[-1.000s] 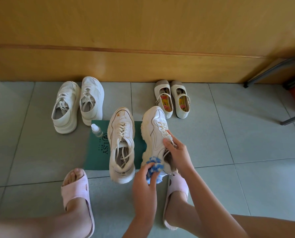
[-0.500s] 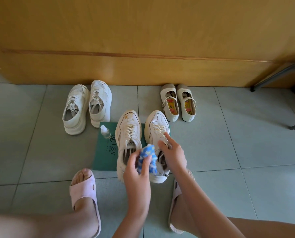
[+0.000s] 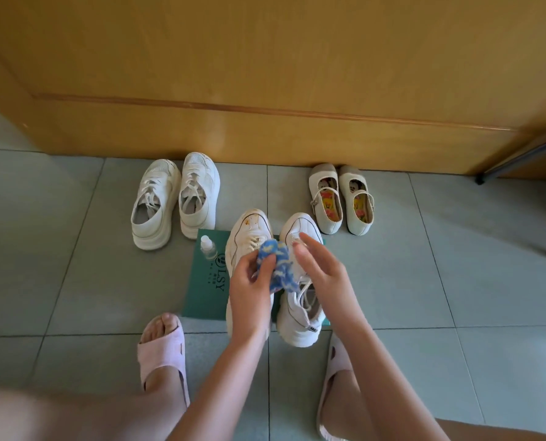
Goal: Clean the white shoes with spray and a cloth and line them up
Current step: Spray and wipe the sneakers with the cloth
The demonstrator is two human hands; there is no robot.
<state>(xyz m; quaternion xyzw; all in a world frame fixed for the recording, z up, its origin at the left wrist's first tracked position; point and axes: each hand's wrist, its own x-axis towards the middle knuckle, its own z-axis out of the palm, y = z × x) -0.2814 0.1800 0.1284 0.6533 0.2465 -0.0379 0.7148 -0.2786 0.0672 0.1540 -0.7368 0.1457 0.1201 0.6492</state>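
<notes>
head view, one look:
left hand (image 3: 252, 281): up over the mat (image 3: 201, 291), thumb and fingers curled, pinching the bunched blue-and-white cloth (image 3: 279, 265).
right hand (image 3: 324, 272): fingers straight and spread, nothing in it, hovering above the right sneaker (image 3: 300, 313); fingertips by the cloth, contact unclear.
bottle (image 3: 208, 247): upright at the mat's far-left corner; contents can't be told.
sneakers: side by side on the mat, toes to the wooden panel (image 3: 265, 74), long axes near to far; left sneaker (image 3: 249, 227) has brownish marks on its toe.
laced pair (image 3: 173, 198): on the floor's far left, toes to the panel.
strap pair (image 3: 341, 202): far right, same heading.
slippers (image 3: 163, 348): pink, on both feet, nearest the camera.
</notes>
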